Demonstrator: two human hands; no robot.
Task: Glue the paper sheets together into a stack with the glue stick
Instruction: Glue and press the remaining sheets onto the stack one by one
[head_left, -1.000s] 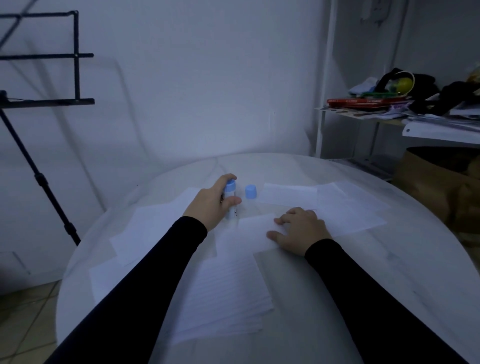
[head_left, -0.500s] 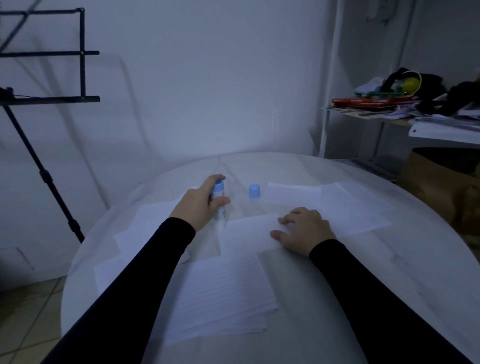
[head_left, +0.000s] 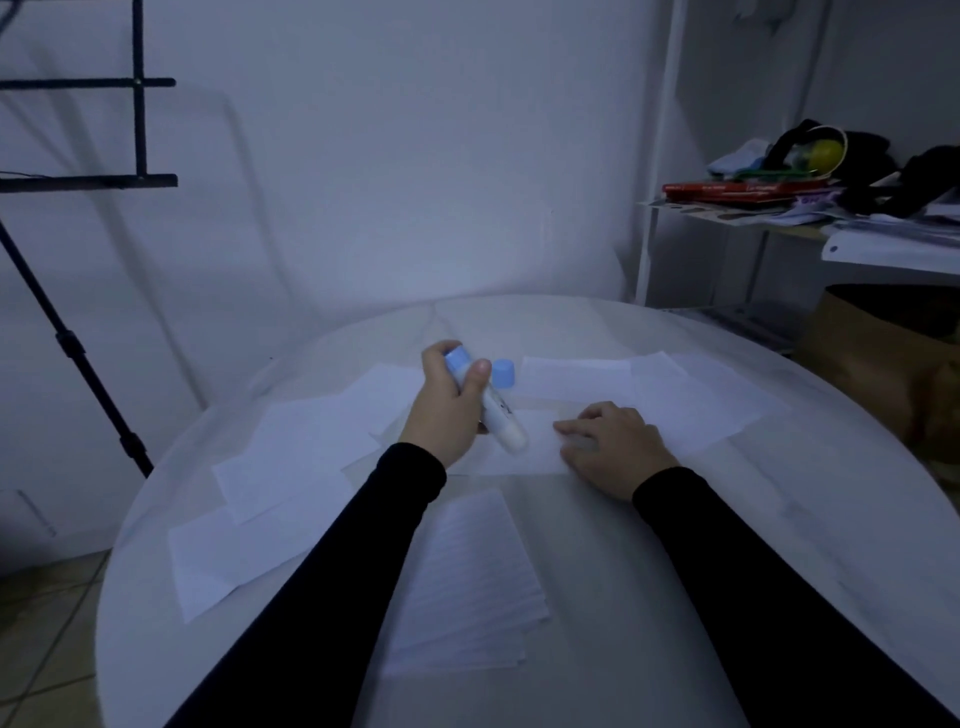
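I see a round white marble-look table (head_left: 727, 519) carrying loose white paper sheets (head_left: 291, 457) toward nine o'clock, a lined white stack (head_left: 472, 587) at six, and a light-blue plastic cap (head_left: 503, 374) toward twelve.

White glue stick (head_left: 493, 410) — uncapped, tilted above a sheet (head_left: 530, 447); blue cap (head_left: 503, 374) beside — loose sheets scattered.

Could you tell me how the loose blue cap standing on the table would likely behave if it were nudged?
The cap looks small and probably light plastic, so a nudge would likely slide it easily across the smooth table. It stands upright on its end now; being round, it may roll away if tipped on its side. The left hand, holding the glue stick, is right beside it and could knock it.
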